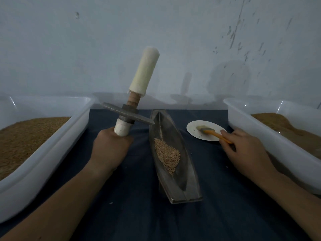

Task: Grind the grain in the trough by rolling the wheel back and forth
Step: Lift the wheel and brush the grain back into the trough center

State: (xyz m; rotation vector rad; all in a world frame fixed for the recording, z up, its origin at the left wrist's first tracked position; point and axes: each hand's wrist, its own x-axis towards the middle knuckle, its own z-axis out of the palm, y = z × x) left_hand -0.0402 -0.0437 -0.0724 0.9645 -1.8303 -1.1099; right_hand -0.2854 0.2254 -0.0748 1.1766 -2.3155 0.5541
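A grey boat-shaped metal trough [188,178] lies lengthwise in the middle of the dark blue cloth, with a small heap of tan grain [167,155] in its hollow. My left hand [111,148] grips the lower white handle of the grinding wheel and holds it up in the air, left of the trough. The grey disc wheel [127,114] sits across the axle, tilted, and the upper cloth-wrapped handle [145,72] points up and away. My right hand [246,150] pinches the orange handle of a small brush [212,133] whose head rests on a white plate [194,128].
A large white plastic tub [52,148] of tan grain stands on the left, and a second white tub [271,136] of brown meal on the right. A pale scuffed wall rises right behind the table. Dark cloth [139,214] lies between the tubs.
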